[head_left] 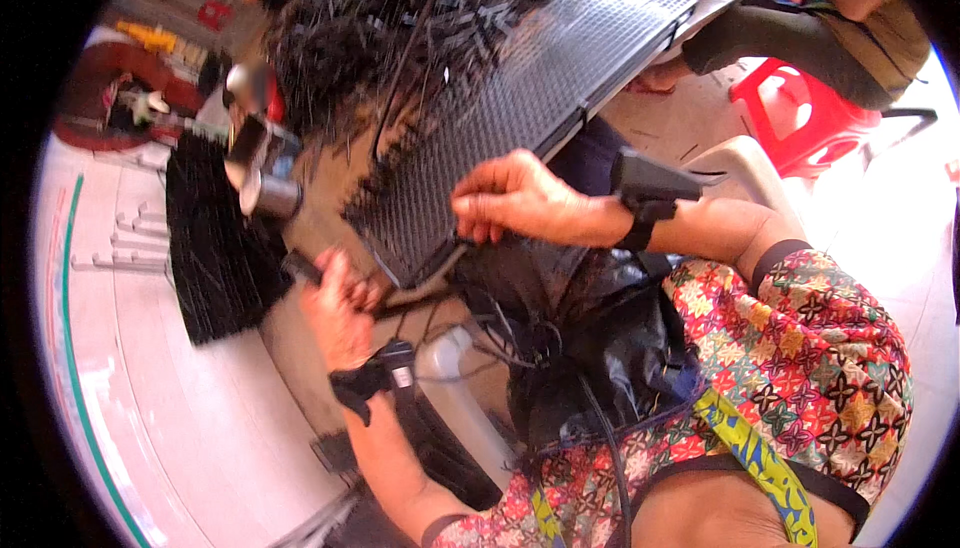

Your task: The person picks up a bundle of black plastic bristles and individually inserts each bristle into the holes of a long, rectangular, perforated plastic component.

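Note:
A long black woven panel with a fine grid runs diagonally from the upper right to its near corner in front of me. Loose strip ends stick out along its left edge. My right hand is over the panel's near right edge, fingers bent and pressed together; whatever is between them is too small to make out. Left of the near corner, my left hand is closed around a small dark blocky piece, mostly covered by the fingers. A black plastic sheet covers my lap.
Loose black strips are heaped beyond the panel. A bundle of black strips hangs at the left, beside a metal can. At the upper right, a person is near a red plastic stool.

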`<control>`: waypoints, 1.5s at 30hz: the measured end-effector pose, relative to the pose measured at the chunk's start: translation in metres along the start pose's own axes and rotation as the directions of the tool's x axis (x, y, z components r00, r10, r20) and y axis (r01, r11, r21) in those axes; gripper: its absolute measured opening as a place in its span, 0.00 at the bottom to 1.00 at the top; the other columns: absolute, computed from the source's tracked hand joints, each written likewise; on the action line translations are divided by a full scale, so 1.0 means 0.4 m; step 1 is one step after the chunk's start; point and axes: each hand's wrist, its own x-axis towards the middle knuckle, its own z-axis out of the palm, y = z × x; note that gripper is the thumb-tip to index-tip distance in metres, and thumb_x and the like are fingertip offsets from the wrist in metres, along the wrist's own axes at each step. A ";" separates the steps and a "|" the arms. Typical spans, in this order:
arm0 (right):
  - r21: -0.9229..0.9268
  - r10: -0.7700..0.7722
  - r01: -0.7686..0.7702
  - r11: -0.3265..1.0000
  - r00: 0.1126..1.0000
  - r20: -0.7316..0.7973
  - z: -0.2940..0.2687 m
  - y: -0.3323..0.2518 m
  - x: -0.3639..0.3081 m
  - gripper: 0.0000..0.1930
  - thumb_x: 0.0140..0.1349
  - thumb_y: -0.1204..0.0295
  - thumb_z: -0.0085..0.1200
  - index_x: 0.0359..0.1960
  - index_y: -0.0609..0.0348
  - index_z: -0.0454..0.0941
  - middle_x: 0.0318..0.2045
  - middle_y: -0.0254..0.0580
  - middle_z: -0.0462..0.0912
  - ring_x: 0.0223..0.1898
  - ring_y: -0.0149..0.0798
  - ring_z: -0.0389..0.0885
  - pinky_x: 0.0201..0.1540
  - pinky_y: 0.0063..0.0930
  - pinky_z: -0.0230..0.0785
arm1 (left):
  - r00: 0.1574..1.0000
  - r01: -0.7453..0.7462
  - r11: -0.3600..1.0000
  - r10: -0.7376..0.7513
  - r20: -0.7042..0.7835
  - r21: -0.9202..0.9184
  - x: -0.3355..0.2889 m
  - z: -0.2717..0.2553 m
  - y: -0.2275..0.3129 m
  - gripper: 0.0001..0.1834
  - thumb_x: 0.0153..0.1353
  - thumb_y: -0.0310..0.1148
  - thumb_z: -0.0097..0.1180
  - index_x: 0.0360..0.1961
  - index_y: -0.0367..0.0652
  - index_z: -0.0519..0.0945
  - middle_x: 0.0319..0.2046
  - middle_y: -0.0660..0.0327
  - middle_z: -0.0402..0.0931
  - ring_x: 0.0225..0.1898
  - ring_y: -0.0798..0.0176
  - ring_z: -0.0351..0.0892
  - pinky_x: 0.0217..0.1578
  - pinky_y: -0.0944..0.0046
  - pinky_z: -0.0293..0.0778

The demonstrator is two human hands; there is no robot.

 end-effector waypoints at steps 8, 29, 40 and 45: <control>-0.007 0.056 -0.056 0.998 0.997 0.054 0.038 0.035 -0.026 0.14 0.52 0.66 0.54 0.30 0.68 0.74 0.17 0.34 0.74 0.18 0.23 0.70 0.19 0.15 0.63 | 0.909 0.353 0.910 -0.279 0.309 -0.217 -0.163 0.133 -0.128 0.04 0.55 0.31 0.47 0.26 0.45 0.66 0.11 0.74 0.51 0.09 0.78 0.47 0.11 0.74 0.48; -0.060 0.058 -0.055 0.997 0.997 0.045 0.024 -0.040 -0.016 0.09 0.50 0.78 0.52 0.32 0.73 0.71 0.20 0.42 0.76 0.18 0.27 0.74 0.19 0.18 0.69 | 0.973 0.229 0.902 -0.200 0.118 -0.365 -0.193 0.138 -0.156 0.07 0.56 0.30 0.46 0.36 0.41 0.70 0.28 0.62 0.71 0.28 0.67 0.70 0.20 0.69 0.65; -0.172 0.162 -0.139 0.975 0.979 0.128 0.047 -0.039 -0.025 0.11 0.49 0.78 0.53 0.33 0.75 0.69 0.19 0.41 0.75 0.17 0.26 0.74 0.19 0.16 0.65 | 0.977 0.215 0.906 -0.200 0.079 -0.363 -0.217 0.165 -0.173 0.07 0.52 0.28 0.51 0.32 0.35 0.73 0.25 0.58 0.74 0.21 0.66 0.72 0.14 0.74 0.63; -0.244 0.196 -0.148 0.958 0.962 0.190 0.051 -0.048 -0.027 0.09 0.48 0.78 0.53 0.28 0.73 0.70 0.16 0.40 0.74 0.15 0.27 0.73 0.18 0.17 0.64 | 0.987 0.162 0.946 -0.155 0.048 -0.279 -0.233 0.166 -0.166 0.07 0.52 0.27 0.52 0.31 0.34 0.73 0.25 0.57 0.75 0.20 0.68 0.72 0.13 0.76 0.60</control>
